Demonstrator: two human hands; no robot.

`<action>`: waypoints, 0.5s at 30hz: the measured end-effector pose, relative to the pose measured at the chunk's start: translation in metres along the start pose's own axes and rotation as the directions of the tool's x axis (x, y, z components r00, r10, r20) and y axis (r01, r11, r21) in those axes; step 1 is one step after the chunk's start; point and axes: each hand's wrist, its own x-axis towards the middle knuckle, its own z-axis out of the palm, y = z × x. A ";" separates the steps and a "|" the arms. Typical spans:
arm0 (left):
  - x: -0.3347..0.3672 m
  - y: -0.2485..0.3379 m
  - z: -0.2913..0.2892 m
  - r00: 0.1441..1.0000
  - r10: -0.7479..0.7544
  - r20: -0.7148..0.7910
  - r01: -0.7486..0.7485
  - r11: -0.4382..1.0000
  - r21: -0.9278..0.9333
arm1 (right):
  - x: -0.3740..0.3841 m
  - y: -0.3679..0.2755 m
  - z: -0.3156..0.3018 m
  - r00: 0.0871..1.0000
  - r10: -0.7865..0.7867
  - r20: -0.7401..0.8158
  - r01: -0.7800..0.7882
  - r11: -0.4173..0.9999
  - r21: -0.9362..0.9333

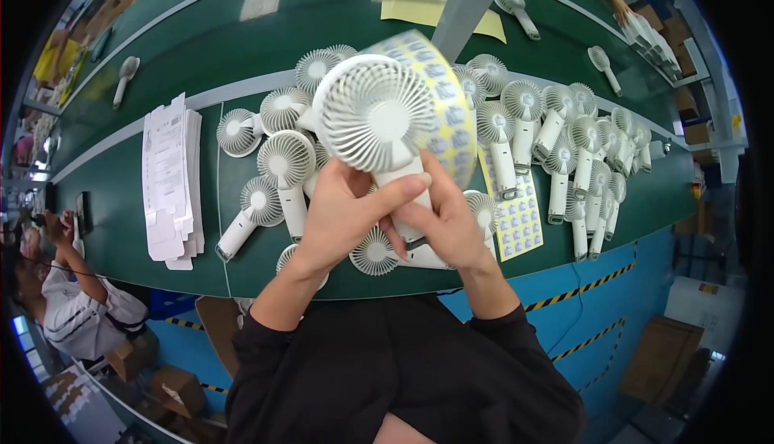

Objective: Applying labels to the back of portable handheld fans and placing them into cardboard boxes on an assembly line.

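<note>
Head view: I see both bare hands raised above the green surface [113,238], in front of the middle of its near edge. The left hand [343,212] and the right hand [449,222] are curled together around the handle of a white plastic handheld fan with a round, spiral-ribbed grille [375,114], thumbs lying across the handle and the grille leaning toward the far edge. Behind the grille rises a curled, glossy yellow-and-white sheet of repeated blue-grey stickers [455,134]; it reaches down to the right hand's fingers, but I cannot tell whether they pinch it. A flat yellow-bordered sticker sheet [520,226] lies near the near edge, right of the middle, partly under fans. I make out a dense group of white handheld fans [562,154] toward the right end of the surface, and a looser group of similar white fans [285,160] left of the middle. Nearer the left end lies a stack of white printed papers [168,186]. Along the far edge, a pale grey metal rail [266,83] divides the surface from a green strip carrying a few single fans.
</note>
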 end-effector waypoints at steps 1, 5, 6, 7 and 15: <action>-0.001 -0.005 -0.001 1.000 -0.002 -0.010 0.002 1.000 0.006 | -0.003 0.002 0.006 1.000 0.002 0.006 -0.002 1.000 0.010; 0.002 -0.025 -0.013 0.999 0.037 -0.014 -0.037 0.998 -0.041 | -0.011 0.013 0.018 0.975 -0.155 -0.161 0.075 0.904 -0.420; 0.005 -0.032 -0.018 0.997 0.074 0.010 -0.073 0.992 -0.103 | -0.010 0.013 0.022 0.946 -0.289 -0.150 0.153 0.802 -0.578; 0.005 -0.036 -0.017 0.992 0.119 0.035 -0.112 0.981 -0.159 | -0.013 0.011 0.025 0.900 -0.422 -0.111 0.221 0.662 -0.717; 0.011 -0.075 -0.019 0.983 0.009 0.185 0.040 0.964 -0.262 | -0.034 0.018 0.022 0.830 -0.512 -0.223 0.118 0.550 -0.827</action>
